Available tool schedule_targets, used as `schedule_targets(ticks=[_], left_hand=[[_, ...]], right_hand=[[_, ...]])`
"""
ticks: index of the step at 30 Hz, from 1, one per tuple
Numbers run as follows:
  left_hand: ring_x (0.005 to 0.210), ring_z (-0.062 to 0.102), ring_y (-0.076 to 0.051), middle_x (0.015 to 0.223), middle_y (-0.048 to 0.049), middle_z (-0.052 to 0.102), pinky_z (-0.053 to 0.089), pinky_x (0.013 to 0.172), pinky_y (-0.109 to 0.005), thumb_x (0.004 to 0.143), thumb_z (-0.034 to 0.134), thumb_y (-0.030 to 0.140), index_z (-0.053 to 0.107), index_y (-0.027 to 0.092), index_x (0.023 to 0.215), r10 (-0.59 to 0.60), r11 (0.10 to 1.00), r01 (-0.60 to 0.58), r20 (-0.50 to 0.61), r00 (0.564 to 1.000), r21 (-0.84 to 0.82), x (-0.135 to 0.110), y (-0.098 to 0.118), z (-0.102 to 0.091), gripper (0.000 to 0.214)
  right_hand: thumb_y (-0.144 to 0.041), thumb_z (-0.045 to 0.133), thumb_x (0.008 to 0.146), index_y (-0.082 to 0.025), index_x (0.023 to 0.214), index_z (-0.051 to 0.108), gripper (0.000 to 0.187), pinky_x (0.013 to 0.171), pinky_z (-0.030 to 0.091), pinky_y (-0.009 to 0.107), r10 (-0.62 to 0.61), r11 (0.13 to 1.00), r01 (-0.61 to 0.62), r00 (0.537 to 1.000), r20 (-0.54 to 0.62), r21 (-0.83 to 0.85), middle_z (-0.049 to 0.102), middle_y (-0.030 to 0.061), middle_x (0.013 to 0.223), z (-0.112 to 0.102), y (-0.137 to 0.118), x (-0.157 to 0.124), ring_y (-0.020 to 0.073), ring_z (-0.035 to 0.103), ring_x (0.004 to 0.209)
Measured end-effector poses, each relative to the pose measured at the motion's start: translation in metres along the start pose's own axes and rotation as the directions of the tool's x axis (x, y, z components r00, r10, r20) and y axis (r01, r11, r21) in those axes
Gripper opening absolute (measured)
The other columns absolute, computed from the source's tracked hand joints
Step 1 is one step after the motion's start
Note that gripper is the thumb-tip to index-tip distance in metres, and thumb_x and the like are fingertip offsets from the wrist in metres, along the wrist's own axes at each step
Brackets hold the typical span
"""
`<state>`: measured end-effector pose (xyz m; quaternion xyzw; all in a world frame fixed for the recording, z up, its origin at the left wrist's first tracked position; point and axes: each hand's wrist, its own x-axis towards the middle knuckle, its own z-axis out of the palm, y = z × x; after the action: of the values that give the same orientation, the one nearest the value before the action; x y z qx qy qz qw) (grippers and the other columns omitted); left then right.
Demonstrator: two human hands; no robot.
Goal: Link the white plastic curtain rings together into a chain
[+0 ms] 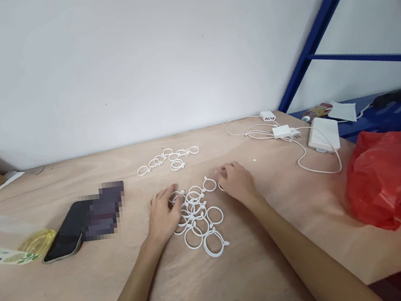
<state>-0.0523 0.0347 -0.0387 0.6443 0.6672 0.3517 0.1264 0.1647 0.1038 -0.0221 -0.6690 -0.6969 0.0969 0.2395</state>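
A loose heap of thin white plastic curtain rings with small eyelets lies on the wooden tabletop; several overlap. My left hand rests along the heap's left side, thumb and fingers apart, partly covering some rings. Whether it touches them all is unclear. At the upper right of the heap is my right hand, palm down, fingers bent but apart. One ring shows partly from under its fingertips. Farther back, near the wall, sits a smaller group of the same rings.
To the left lie a black phone, a blurred dark item and a yellow coil. Back right are a white charger with cables and a white box. A red plastic bag and a blue metal frame stand right.
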Motion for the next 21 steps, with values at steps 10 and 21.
schedule_targets(ticks=[10,21], left_hand=[[0.102,0.064,-0.023,0.108,-0.0089,0.070,0.048,0.091,-0.039,0.092,0.042,0.037,0.067,0.018,0.109,0.056,0.969,-0.046,0.034,0.998,-0.241,0.000,0.003,0.001,0.036],[0.102,0.062,-0.022,0.107,-0.0077,0.070,0.046,0.092,-0.039,0.091,0.043,0.033,0.066,0.019,0.110,0.079,0.976,-0.072,0.027,0.997,-0.204,-0.001,0.005,0.000,0.032]], right_hand=[[-0.030,0.046,0.085,-0.019,0.091,0.067,0.024,0.072,0.041,0.027,-0.126,0.968,0.121,0.992,0.010,0.222,0.068,0.0054,0.086,0.020,-0.022,0.017,0.0177,0.060,0.080],[-0.024,0.051,0.084,-0.024,0.098,0.064,0.019,0.080,0.041,0.033,-0.362,0.932,0.358,0.924,0.123,0.058,0.055,0.0087,0.102,0.066,-0.073,0.051,0.0238,0.052,0.099]])
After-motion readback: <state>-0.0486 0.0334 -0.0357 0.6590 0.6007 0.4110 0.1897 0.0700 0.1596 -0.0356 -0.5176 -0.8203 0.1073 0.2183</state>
